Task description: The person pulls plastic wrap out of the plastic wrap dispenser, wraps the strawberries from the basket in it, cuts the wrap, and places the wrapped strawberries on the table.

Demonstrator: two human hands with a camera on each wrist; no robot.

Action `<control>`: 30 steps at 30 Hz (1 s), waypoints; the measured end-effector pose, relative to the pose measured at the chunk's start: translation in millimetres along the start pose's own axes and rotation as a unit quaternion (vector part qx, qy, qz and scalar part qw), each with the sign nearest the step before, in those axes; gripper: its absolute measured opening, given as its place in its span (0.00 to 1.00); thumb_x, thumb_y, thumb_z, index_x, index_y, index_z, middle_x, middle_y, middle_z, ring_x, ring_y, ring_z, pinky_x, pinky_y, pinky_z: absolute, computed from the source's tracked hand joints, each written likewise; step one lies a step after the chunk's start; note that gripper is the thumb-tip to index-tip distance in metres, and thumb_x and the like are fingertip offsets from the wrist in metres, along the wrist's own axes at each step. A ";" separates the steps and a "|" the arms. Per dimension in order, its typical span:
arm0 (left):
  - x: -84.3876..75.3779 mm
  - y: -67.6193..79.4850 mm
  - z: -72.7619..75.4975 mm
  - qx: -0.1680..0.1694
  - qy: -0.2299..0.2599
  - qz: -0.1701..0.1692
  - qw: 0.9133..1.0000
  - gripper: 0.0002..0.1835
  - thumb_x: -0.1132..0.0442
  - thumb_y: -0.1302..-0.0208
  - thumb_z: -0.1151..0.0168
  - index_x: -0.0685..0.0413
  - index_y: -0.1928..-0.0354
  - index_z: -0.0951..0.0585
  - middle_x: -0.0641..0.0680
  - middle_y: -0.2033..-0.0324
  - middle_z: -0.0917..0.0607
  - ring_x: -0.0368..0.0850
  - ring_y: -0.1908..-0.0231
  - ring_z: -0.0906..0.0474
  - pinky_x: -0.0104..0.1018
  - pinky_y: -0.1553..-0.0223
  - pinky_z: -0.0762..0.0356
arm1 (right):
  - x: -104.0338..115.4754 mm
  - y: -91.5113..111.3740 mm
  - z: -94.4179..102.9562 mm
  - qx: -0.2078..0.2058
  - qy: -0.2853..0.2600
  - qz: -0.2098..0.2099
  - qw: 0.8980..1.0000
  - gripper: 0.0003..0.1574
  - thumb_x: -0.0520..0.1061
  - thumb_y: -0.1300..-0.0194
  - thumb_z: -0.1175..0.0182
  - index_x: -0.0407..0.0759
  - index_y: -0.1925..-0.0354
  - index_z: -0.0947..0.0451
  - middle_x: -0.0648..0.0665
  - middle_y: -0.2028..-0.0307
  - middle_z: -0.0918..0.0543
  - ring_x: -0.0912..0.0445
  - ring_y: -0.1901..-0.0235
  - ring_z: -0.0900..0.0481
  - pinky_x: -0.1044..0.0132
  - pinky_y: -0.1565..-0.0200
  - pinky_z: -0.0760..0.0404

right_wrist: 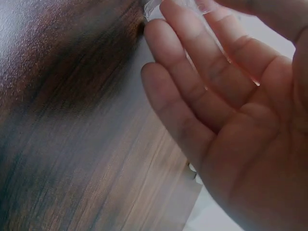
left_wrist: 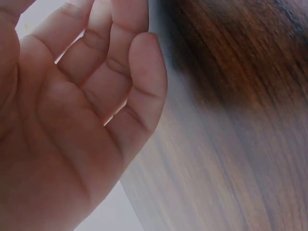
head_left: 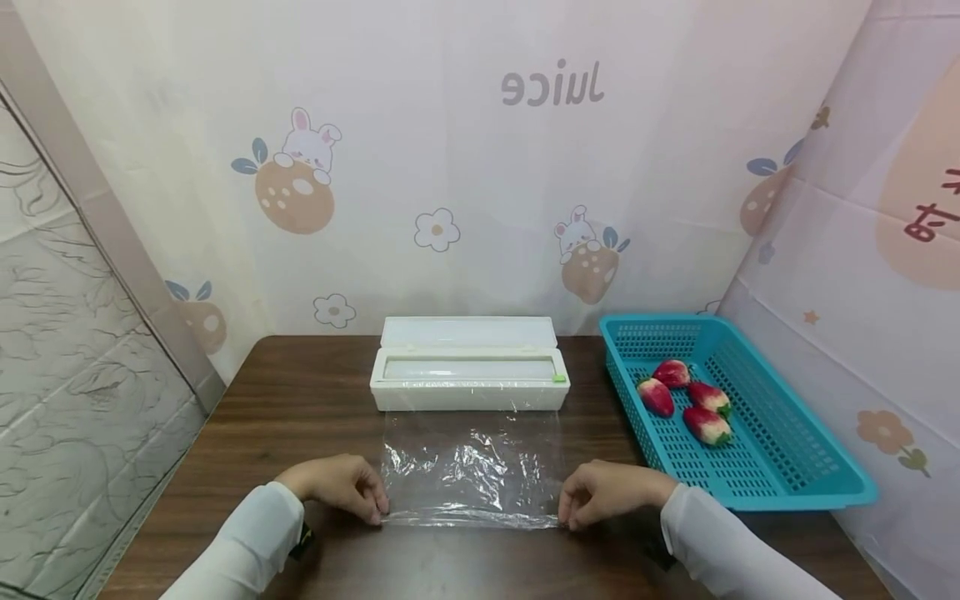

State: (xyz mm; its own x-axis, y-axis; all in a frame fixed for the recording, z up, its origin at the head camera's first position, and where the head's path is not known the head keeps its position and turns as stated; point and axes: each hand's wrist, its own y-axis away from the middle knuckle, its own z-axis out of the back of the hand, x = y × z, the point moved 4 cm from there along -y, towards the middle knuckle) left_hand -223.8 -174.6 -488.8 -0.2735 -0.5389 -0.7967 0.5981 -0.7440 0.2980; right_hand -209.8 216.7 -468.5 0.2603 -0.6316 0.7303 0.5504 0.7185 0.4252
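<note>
Clearly, we held a sheet of plastic wrap [head_left: 468, 467] by its two near corners, our left hand [head_left: 341, 487] pinching one and our right hand [head_left: 611, 490] pinching the other. Both wrist views showed the palms with the fingers bent inward, but the pinch itself was hard to make out there. The wrap stretched between the hands over the dark wooden table [head_left: 300, 392]; we could not tell whether its middle touched the wood. Its near edge was bunched into a narrow strip, and its far end ran into a white box [head_left: 470, 401] at the back of the table. The box had its lid [head_left: 468, 332] tipped back and a green tab [head_left: 559, 378] near its right end. Off to the right stood a blue basket [head_left: 787, 502], where four strawberries [head_left: 707, 426] lay grouped toward the left side. Behind the table, a pale cloth [head_left: 450, 142] showed printed rabbits and flowers.
</note>
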 end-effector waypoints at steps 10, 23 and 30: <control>2.5 3.9 -2.1 0.007 0.003 0.024 1.000 0.11 0.64 0.45 0.24 0.52 0.63 0.17 0.46 0.77 0.16 0.32 0.76 0.25 0.27 0.72 0.29 | 1.2 2.3 -0.1 -0.013 0.066 0.016 0.998 0.06 0.47 0.31 0.37 0.52 0.63 0.13 0.62 0.69 0.21 0.67 0.68 0.26 0.69 0.64 0.24; 0.7 5.0 6.5 0.004 0.006 0.003 1.000 0.10 0.67 0.45 0.25 0.56 0.61 0.16 0.47 0.74 0.16 0.35 0.72 0.23 0.29 0.66 0.26 | 3.8 3.8 8.3 -0.025 0.033 0.012 0.999 0.08 0.44 0.31 0.37 0.48 0.56 0.14 0.57 0.68 0.16 0.64 0.68 0.21 0.67 0.61 0.21; 0.1 7.2 6.1 0.004 0.004 0.009 1.000 0.10 0.66 0.45 0.25 0.55 0.61 0.15 0.46 0.72 0.15 0.37 0.70 0.22 0.30 0.64 0.26 | 3.1 5.1 6.7 -0.012 0.033 0.011 0.999 0.07 0.45 0.33 0.36 0.49 0.57 0.14 0.59 0.66 0.16 0.64 0.65 0.20 0.67 0.59 0.20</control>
State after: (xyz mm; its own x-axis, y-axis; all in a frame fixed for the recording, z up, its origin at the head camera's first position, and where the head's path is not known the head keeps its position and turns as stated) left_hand -224.1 -182.4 -483.5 -0.2578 -0.5488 -0.7952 0.5964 -0.7379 0.3159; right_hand -211.6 220.3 -460.5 0.3236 -0.6334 0.7029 0.5624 0.7262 0.3954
